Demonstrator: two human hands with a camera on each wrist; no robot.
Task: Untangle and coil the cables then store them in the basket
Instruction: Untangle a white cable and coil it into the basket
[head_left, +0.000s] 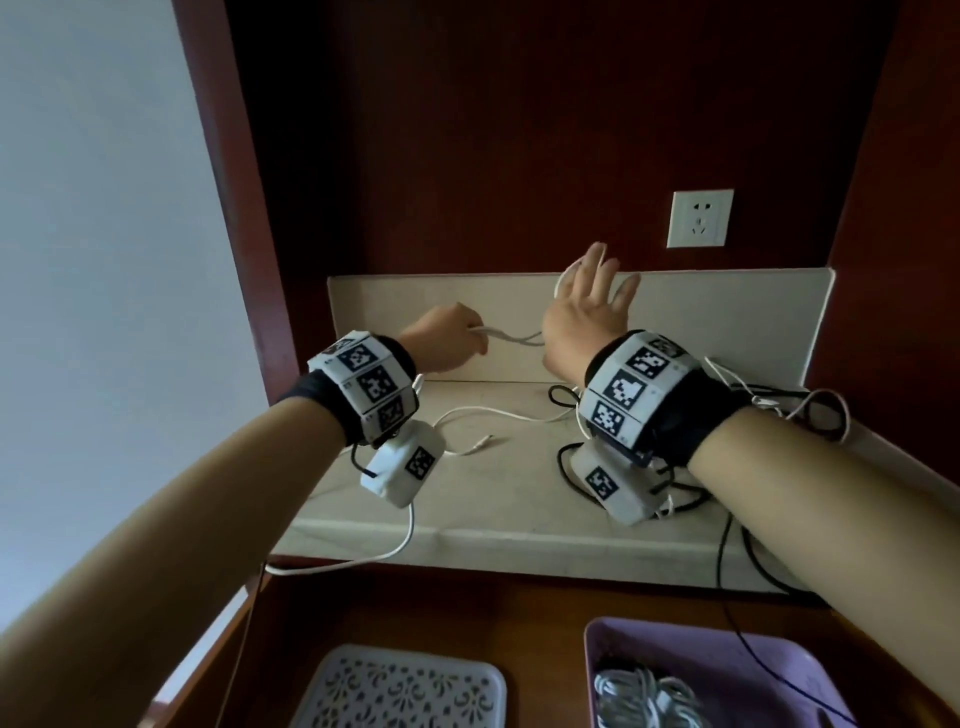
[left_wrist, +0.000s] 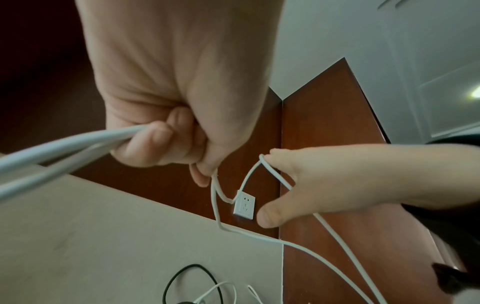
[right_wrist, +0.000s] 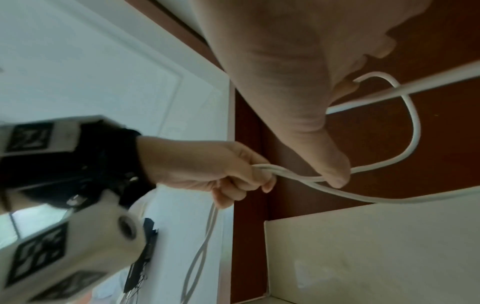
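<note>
White cable (head_left: 511, 338): strands clenched in left hand (head_left: 441, 338) grip, loop draped over spread fingers (head_left: 597, 275) of right hand (head_left: 587, 317), black cable (head_left: 571, 467) on worktop (head_left: 493, 493) beneath both.

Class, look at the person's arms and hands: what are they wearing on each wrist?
Both forearms are bare, no sleeves. Each wrist carries a black wristband ringed with white panels printed with black square-pixel markers. A white camera housing, also marked, hangs below each wrist, with thin black wires attached. The hands wear no gloves.

Head view looks down; wrist views (close) share the white cable (left_wrist: 262, 236).
</note>
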